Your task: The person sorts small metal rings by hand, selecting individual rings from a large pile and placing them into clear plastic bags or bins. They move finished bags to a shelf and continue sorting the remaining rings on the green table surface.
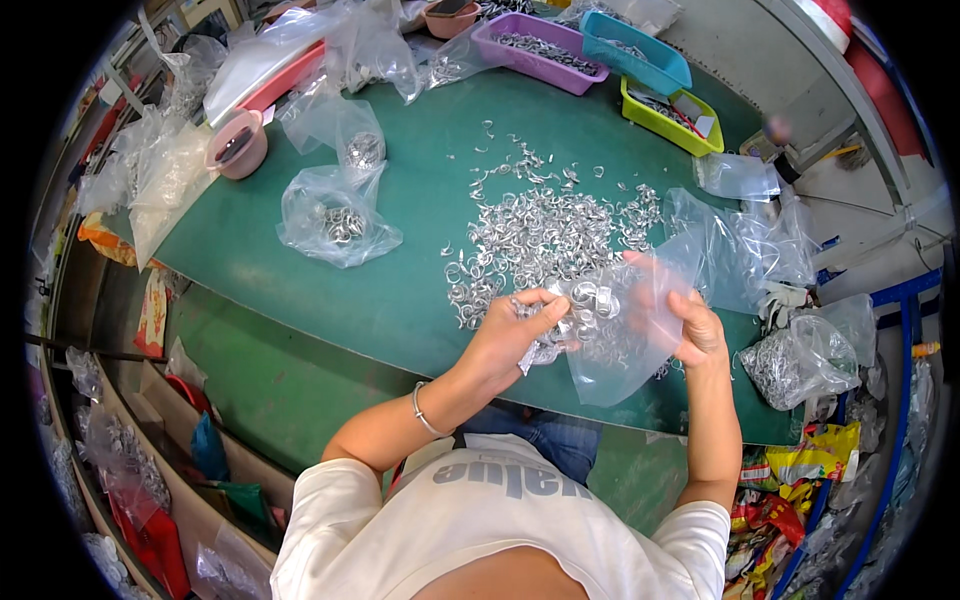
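Over the table [425, 150], by its near edge, pieces [585, 308] are clamped in the left hand [512, 332] beside a bag [622, 372] gripped by the right hand [698, 328], and though two bags [300, 212] toward the left edge already look part-filled, a large loose pile [545, 235] is left unbagged.

A thin, see-through plastic bag [622, 372], soft and creased, is held up over the near edge of a green bench [420, 170]. Shiny silver rings [598, 300] cluster at its left side. Just beyond, a loose heap of small curved metal pieces [530, 230] glints, thinning into scattered bits.
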The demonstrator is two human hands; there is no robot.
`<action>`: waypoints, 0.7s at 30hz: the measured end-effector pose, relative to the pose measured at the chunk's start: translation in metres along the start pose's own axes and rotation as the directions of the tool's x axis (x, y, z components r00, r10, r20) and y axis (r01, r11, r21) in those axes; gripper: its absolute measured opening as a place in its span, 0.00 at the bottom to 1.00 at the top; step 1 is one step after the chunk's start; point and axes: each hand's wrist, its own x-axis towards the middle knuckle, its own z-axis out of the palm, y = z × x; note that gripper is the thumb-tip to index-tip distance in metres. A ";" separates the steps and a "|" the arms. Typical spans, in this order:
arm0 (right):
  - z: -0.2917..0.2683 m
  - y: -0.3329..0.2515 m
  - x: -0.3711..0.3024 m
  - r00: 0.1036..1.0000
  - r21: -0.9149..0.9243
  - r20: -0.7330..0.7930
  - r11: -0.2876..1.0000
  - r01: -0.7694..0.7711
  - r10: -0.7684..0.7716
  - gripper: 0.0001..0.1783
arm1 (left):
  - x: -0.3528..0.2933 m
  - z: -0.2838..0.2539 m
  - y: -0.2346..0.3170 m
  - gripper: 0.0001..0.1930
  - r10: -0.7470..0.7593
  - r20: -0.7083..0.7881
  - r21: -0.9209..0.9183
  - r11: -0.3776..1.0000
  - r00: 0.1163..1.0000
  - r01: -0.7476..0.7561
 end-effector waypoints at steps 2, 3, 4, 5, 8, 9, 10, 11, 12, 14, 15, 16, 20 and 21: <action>0.004 -0.001 0.001 0.981 -0.065 -0.177 0.996 0.066 -0.076 0.32 | 0.000 0.000 -0.001 0.07 0.004 -0.001 -0.024 1.000 1.000 -0.004; 0.006 -0.001 0.003 0.958 -0.101 -0.262 0.990 0.094 -0.118 0.29 | 0.000 0.000 -0.002 0.07 0.006 -0.002 -0.035 0.999 1.000 -0.006; 0.009 -0.002 0.004 0.930 -0.126 -0.339 0.986 0.107 -0.145 0.26 | 0.000 -0.001 -0.002 0.07 0.003 -0.008 -0.036 0.999 1.000 -0.003; 0.013 -0.004 0.006 0.894 -0.151 -0.413 0.981 0.118 -0.171 0.22 | 0.000 -0.003 -0.002 0.07 0.000 -0.014 -0.038 0.999 1.000 0.000; -0.011 -0.007 0.001 0.880 -0.151 -0.415 0.972 0.182 -0.229 0.15 | 0.000 -0.002 -0.001 0.07 -0.003 -0.028 -0.051 0.999 1.000 0.002; -0.015 -0.008 0.002 0.895 -0.133 -0.376 0.970 0.205 -0.240 0.13 | -0.001 -0.002 0.000 0.07 -0.001 -0.039 -0.055 0.998 0.999 -0.002; -0.018 -0.007 0.002 0.883 -0.154 -0.389 0.963 0.219 -0.263 0.12 | -0.001 -0.004 0.000 0.07 -0.007 -0.045 -0.059 0.998 0.999 0.004; -0.019 -0.006 0.002 0.871 -0.177 -0.401 0.957 0.232 -0.285 0.11 | 0.000 -0.007 0.000 0.07 -0.013 -0.051 -0.062 0.998 0.999 0.010; -0.018 -0.006 0.003 0.857 -0.199 -0.412 0.949 0.245 -0.308 0.10 | 0.000 -0.009 0.000 0.07 -0.019 -0.056 -0.066 0.998 0.998 0.015; -0.015 -0.003 0.006 0.818 -0.299 -0.446 0.922 0.248 -0.365 0.09 | -0.002 -0.008 0.003 0.07 -0.022 -0.073 -0.069 0.997 0.997 0.017; -0.014 -0.002 0.006 0.795 -0.348 -0.460 0.904 0.247 -0.395 0.10 | -0.002 -0.007 0.004 0.07 -0.024 -0.080 -0.071 0.997 0.996 0.018; -0.015 -0.002 0.005 0.763 -0.445 -0.470 0.865 0.231 -0.445 0.10 | -0.001 -0.007 0.003 0.07 -0.022 -0.077 -0.064 0.998 0.997 0.018; -0.020 -0.002 0.000 0.638 -0.770 -0.405 0.621 0.149 -0.655 0.13 | 0.006 -0.010 -0.001 0.07 -0.032 -0.080 -0.078 0.997 0.996 0.026; -0.020 -0.005 -0.001 0.612 -0.835 -0.361 0.536 0.124 -0.704 0.13 | 0.010 -0.011 -0.004 0.07 -0.035 -0.082 -0.097 0.995 0.996 0.027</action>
